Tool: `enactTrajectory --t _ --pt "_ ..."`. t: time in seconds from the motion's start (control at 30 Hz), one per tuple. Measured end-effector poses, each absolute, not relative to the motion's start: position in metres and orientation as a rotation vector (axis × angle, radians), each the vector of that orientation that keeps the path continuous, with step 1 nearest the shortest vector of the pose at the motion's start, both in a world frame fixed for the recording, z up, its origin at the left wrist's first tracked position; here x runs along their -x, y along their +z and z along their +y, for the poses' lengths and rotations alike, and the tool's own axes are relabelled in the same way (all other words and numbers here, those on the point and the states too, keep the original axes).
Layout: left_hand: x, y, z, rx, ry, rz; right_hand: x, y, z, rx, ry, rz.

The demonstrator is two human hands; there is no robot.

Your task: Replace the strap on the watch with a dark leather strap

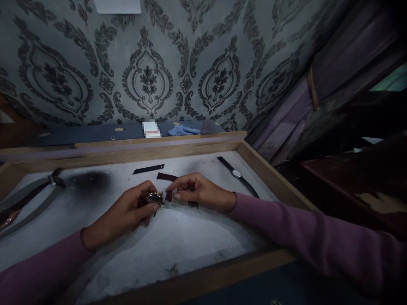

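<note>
My left hand is closed around a round watch case with a dark dial and shiny rim, thumb at its lower edge. Just to the right, my right hand pinches a dark brown watch strap whose end points at the case's lugs. A small gap seems to lie between strap and case. The strap's other end shows below my fingers. Behind the right hand lies another dark brown strap piece, partly hidden by the fingers.
The wooden-rimmed tray has a white bottom. On it lie a dark flat blade and a watch with a dark strap. A grey metal frame stands at left. Behind the tray are a blue cloth and a white packet.
</note>
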State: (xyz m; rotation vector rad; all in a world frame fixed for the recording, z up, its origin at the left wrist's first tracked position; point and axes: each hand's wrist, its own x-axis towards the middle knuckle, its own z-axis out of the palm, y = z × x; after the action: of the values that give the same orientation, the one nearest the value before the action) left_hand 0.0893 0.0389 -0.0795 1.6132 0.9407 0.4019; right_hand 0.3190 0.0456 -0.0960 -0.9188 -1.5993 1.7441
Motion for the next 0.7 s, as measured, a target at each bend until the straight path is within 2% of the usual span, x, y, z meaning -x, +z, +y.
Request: enactTrajectory --t 0.7 --pt "-0.0887 -0.0847 0.0367 -1.641 0.494 0.945 -0.3188 -0.0972 0.0450 0.926 1.637 -1.684"
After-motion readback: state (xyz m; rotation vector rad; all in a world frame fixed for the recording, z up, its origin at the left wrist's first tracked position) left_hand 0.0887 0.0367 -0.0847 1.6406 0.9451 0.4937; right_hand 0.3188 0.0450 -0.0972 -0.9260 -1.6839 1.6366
